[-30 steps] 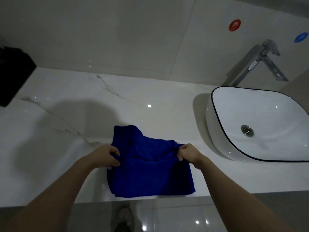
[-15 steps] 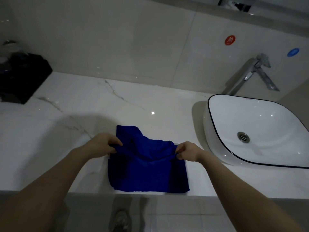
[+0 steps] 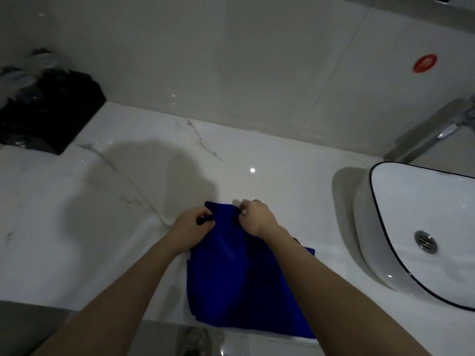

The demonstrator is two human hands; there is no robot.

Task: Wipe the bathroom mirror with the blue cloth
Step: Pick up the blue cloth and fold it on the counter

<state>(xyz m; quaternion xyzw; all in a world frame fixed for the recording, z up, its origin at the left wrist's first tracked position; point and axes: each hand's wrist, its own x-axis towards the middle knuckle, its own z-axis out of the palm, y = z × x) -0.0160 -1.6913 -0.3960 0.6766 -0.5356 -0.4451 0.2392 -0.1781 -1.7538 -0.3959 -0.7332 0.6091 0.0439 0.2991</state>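
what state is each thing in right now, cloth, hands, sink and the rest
blue cloth, lying on the countertop by its front edge, far edge bunched between both hands
left hand, fingers curled, gripping the cloth's far edge
right hand, pinching the cloth's far edge
sink, no standing water, drain uncovered
faucet, spout cut off by the frame, flow cannot be told
black box, at the back left, contents unclear

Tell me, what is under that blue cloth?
The blue cloth lies on the white marble counter, which shows on both sides of it. The left hand and right hand pinch its far edge. The counter beneath is covered, so anything small there cannot be seen.
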